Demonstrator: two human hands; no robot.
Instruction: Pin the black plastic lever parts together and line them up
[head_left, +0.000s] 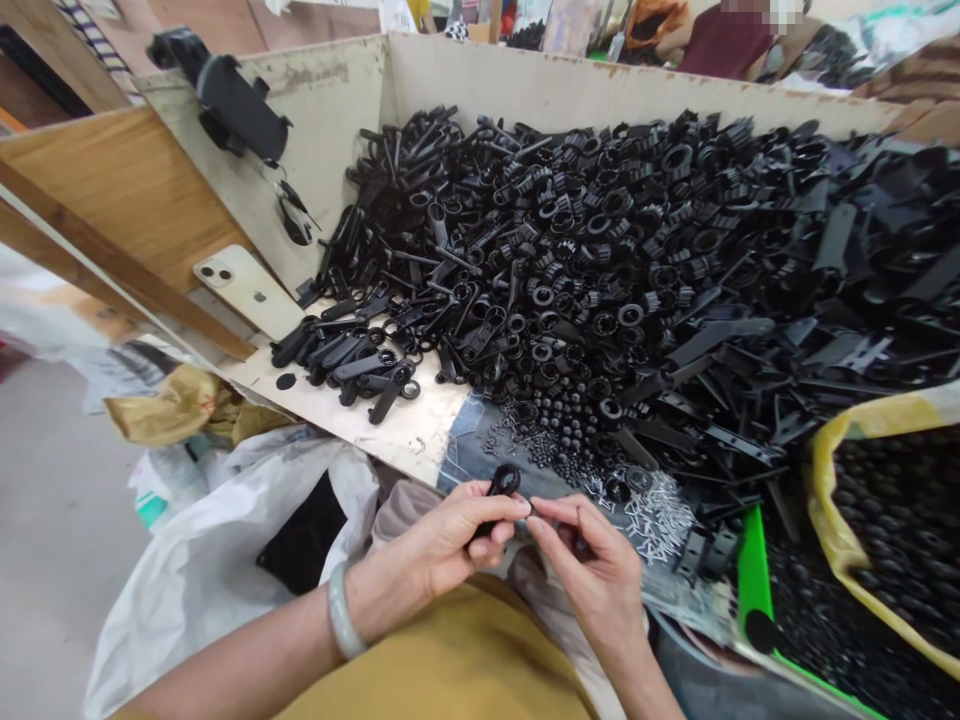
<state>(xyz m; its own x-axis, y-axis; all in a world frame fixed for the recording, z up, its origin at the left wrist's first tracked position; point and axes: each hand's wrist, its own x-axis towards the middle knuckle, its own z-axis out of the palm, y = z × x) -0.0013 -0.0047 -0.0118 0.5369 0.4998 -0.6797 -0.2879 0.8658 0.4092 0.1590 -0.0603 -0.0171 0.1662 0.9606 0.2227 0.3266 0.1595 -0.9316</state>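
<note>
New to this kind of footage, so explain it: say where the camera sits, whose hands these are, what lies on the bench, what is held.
One picture, from a camera on a person's head, looking down at their own bare hands; no machine. The left hand, bangle on its wrist, has its grip shut on a small black part with a ring end. The right hand has its fingertips close by that part; whether it pinches anything is too small to tell. Ahead, a walled bench carries a heap of black plastic parts, with silvery pins near the hands. A phone leans on the left wall; a yellow bag of black pieces sits at right.
</note>
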